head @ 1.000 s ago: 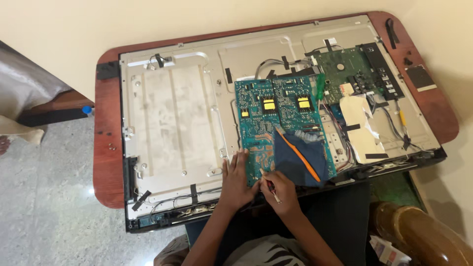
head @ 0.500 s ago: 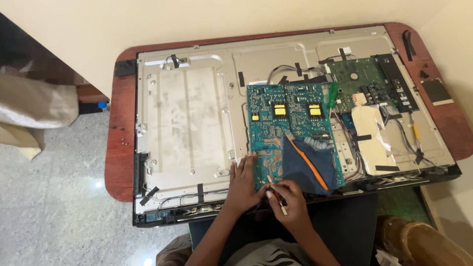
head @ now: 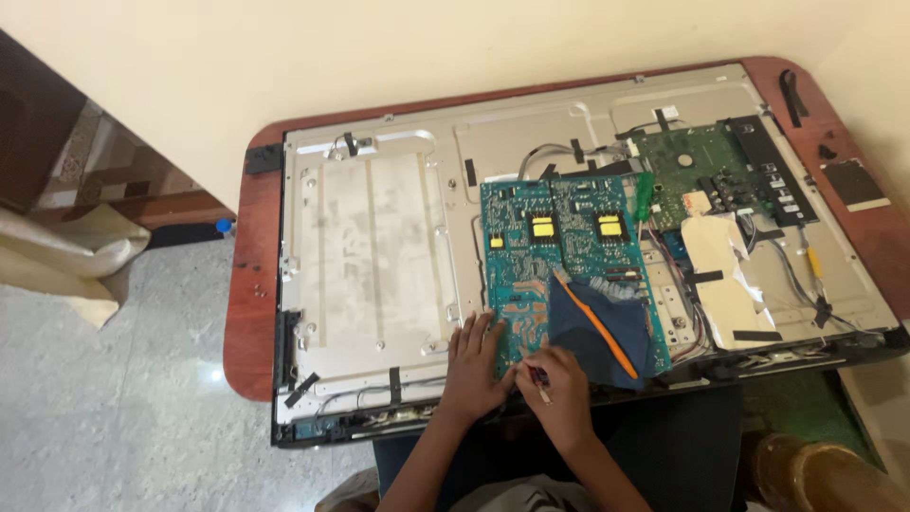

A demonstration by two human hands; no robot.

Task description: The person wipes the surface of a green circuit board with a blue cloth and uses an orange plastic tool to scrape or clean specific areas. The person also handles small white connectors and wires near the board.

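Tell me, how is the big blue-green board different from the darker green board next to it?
The blue-green board is bigger, teal, and sits mid-panel; the darker green board is smaller and sits farther back at the right. A dark blue cloth covers part of the blue-green board, and both hands work at its near edge; the darker green board is untouched. Both lie flat on the metal panel.

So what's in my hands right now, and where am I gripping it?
The right hand pinches a thin tool near its tip; the left hand rests flat, holding nothing.

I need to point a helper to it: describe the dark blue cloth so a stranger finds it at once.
Start at the metal back panel of the opened flat screen on the reddish table. Find the teal circuit board by the hands; the dark blue cloth lies on its near right corner, marked by an orange stripe.
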